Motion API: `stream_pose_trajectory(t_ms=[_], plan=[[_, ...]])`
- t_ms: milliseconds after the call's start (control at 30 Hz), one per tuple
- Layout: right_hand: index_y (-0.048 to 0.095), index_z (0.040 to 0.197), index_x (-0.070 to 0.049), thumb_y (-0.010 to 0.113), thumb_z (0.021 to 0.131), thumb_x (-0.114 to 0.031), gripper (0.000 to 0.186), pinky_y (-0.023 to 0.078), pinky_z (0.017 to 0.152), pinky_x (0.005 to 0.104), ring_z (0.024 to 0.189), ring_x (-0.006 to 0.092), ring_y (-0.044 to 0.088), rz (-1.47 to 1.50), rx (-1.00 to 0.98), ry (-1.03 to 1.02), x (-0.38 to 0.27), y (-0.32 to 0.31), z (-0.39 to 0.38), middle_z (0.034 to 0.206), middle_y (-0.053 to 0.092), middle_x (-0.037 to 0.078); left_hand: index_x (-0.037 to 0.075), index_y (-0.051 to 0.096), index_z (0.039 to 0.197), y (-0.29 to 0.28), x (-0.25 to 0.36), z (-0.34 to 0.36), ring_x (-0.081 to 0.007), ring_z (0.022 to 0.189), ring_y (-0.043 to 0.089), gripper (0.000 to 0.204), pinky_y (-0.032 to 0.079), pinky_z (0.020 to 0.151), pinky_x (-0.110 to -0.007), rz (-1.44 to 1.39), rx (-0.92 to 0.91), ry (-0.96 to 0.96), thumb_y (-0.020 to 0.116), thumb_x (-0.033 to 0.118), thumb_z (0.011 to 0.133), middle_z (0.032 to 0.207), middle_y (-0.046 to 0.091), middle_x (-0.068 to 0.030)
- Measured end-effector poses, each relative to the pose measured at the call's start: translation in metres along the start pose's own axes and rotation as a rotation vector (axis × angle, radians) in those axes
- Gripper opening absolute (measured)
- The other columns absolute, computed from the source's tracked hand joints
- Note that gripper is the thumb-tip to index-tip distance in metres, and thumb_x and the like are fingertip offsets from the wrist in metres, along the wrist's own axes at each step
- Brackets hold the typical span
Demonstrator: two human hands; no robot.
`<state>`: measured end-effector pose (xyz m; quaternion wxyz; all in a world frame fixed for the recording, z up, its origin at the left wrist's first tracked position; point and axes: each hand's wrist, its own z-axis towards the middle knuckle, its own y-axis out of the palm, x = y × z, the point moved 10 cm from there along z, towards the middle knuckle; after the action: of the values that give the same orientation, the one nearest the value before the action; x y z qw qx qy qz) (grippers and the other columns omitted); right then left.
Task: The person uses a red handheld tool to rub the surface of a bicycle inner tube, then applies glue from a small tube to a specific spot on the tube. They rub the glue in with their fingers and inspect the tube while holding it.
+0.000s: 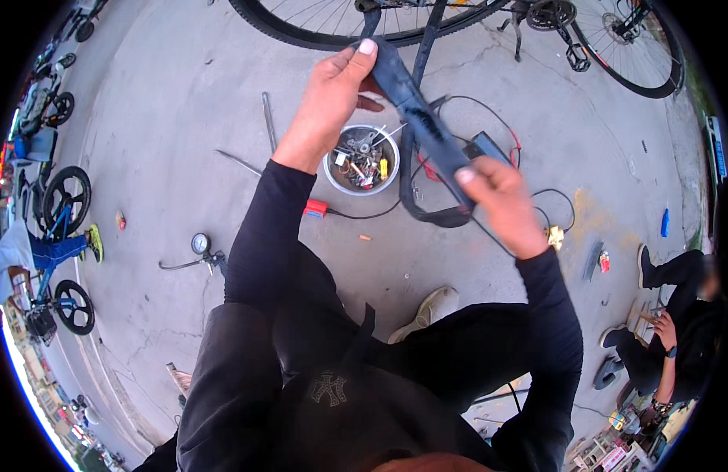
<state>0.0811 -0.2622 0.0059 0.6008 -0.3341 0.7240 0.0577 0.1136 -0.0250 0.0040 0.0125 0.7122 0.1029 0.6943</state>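
A black rubber inner tube [437,144] is stretched flat between my two hands, running slantwise from upper left to lower right. A darker, shiny patch shows on its middle. My left hand [332,88] pinches the upper end, thumb on top. My right hand [502,203] grips the lower end, thumb pressed on the rubber. The rest of the tube hangs in a loop below and reaches up toward a bicycle wheel [317,35]. Beneath my hands stands a round metal bowl [330,175] of small tools and parts.
Two metal levers [267,118] lie left of the bowl. A pressure gauge [200,243] is farther left. A dark box with cables [490,147] sits behind my right hand. Another bicycle [616,31] is at the far right; a person [679,315] sits at right. Bikes line the left.
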Motion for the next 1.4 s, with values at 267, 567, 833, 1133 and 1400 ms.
stream_pose_trajectory(t_ms=[267, 567, 833, 1133, 1400], plan=[[0.065, 0.088, 0.003, 0.066, 0.093, -0.029, 0.032, 0.038, 0.06, 0.0251, 0.07, 0.008, 0.052, -0.379, -0.135, -0.068, -0.032, -0.051, -0.03, 0.072, 0.057, 0.0, 0.001, 0.053, 0.141, 0.037, 0.012, -0.017, -0.0177, 0.13, 0.051, 0.055, 0.041, 0.106, -0.034, 0.152, -0.35, 0.217, 0.052, 0.04, 0.103, 0.144, 0.055, -0.0097], [0.067, 0.104, 0.001, 0.062, 0.098, -0.032, 0.034, 0.048, 0.062, 0.0316, 0.068, 0.0132, 0.059, 0.322, -0.289, 0.447, 0.266, 0.145, 0.071, 0.079, 0.063, 0.004, -0.002, 0.068, 0.112, -0.057, -0.225, 0.019, -0.0126, 0.088, 0.057, 0.045, 0.046, 0.081, -0.03, 0.461, -0.151, -0.418, 0.058, 0.041, 0.1, 0.091, 0.065, -0.004], [0.066, 0.093, 0.004, 0.058, 0.097, -0.033, 0.038, 0.047, 0.068, 0.0419, 0.072, 0.0304, 0.063, -0.066, 0.052, 0.169, 0.288, 0.206, 0.073, 0.078, 0.065, 0.018, -0.003, 0.072, 0.102, -0.089, -0.273, 0.044, -0.0105, 0.074, 0.055, 0.046, 0.046, 0.068, -0.032, 0.622, -0.065, -0.321, 0.062, 0.042, 0.098, 0.079, 0.064, -0.0033], [0.066, 0.098, 0.005, 0.057, 0.098, -0.034, 0.04, 0.048, 0.074, 0.0417, 0.083, 0.0325, 0.066, -0.168, 0.08, 0.214, 0.286, 0.204, 0.078, 0.086, 0.068, 0.021, -0.004, 0.073, 0.1, -0.111, -0.297, 0.049, -0.0131, 0.073, 0.059, 0.046, 0.048, 0.067, -0.033, 0.598, 0.021, -0.383, 0.071, 0.041, 0.091, 0.08, 0.067, -0.0082], [0.064, 0.103, 0.005, 0.06, 0.094, -0.044, 0.05, 0.051, 0.083, 0.0448, 0.094, 0.0371, 0.069, -0.018, 0.089, 0.3, 0.304, 0.211, 0.081, 0.096, 0.071, 0.022, -0.007, 0.072, 0.099, -0.133, -0.325, 0.059, -0.0187, 0.077, 0.065, 0.048, 0.051, 0.072, -0.035, 0.518, 0.156, -0.312, 0.072, 0.04, 0.089, 0.084, 0.07, -0.0123]])
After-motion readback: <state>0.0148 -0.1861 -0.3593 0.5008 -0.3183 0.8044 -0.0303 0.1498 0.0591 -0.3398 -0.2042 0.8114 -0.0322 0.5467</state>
